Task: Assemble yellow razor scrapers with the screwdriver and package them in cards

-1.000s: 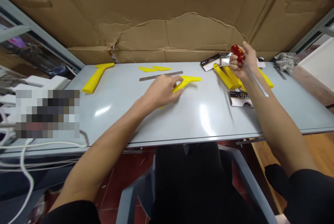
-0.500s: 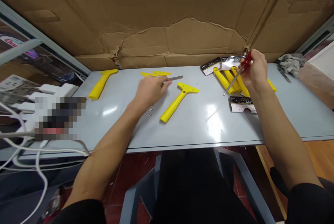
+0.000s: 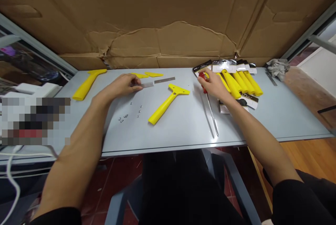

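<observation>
My left hand [image 3: 125, 85] is at the back left of the table, its thumb and fingers closed on the end of a flat metal blade [image 3: 147, 85]. Just beyond that blade's tip lies a second metal blade [image 3: 165, 80]. My right hand [image 3: 212, 84] grips the red handle of a screwdriver [image 3: 210, 107], whose shaft slants down toward the front edge. Between both hands lies a yellow scraper handle [image 3: 164, 107], its wide head pointing away from me. Behind my left fingers rest two thin yellow plastic pieces [image 3: 154, 74]. Several small screws and nuts [image 3: 126, 115] are scattered nearer to me.
Another yellow scraper handle [image 3: 88, 85] lies at the far left. Several yellow scrapers [image 3: 243, 83] with black-and-white cards are piled at the right, beside a grey cloth [image 3: 278, 68]. A cardboard sheet [image 3: 168, 11] stands behind the table. White cables [image 3: 13, 179] hang at the left.
My left hand has moved left, from near one blade to gripping another. My right hand has come left and lower with the screwdriver, uncovering the pile of scrapers. The view has shifted slightly.
</observation>
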Motion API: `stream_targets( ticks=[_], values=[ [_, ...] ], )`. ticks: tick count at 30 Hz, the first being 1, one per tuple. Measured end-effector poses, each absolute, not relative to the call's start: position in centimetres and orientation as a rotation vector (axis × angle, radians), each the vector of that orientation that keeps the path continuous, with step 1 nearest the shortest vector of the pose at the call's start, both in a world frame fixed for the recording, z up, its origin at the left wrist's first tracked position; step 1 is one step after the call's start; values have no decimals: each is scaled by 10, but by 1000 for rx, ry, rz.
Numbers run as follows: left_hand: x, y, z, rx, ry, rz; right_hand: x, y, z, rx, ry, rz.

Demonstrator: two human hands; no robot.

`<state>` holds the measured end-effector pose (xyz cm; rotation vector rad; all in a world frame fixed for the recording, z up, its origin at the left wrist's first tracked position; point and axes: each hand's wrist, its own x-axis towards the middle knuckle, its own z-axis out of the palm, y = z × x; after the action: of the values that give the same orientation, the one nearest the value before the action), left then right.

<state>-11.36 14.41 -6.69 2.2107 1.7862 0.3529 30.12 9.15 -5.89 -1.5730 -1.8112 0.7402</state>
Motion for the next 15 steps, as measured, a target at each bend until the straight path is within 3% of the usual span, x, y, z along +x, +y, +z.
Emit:
stream_targets(
  ticks=[4,12,15],
  values=[
    [-109,137,-65,2098,1807,505,290,85,-60,-1763,-2113,485],
    [-69,124,-64,1830,1546,1060,282,81,-68,-1924,-2279,380],
    [-49,115,-64,1769,1444,1110,282,84,-68,-1970,-2330,322]
  ],
)
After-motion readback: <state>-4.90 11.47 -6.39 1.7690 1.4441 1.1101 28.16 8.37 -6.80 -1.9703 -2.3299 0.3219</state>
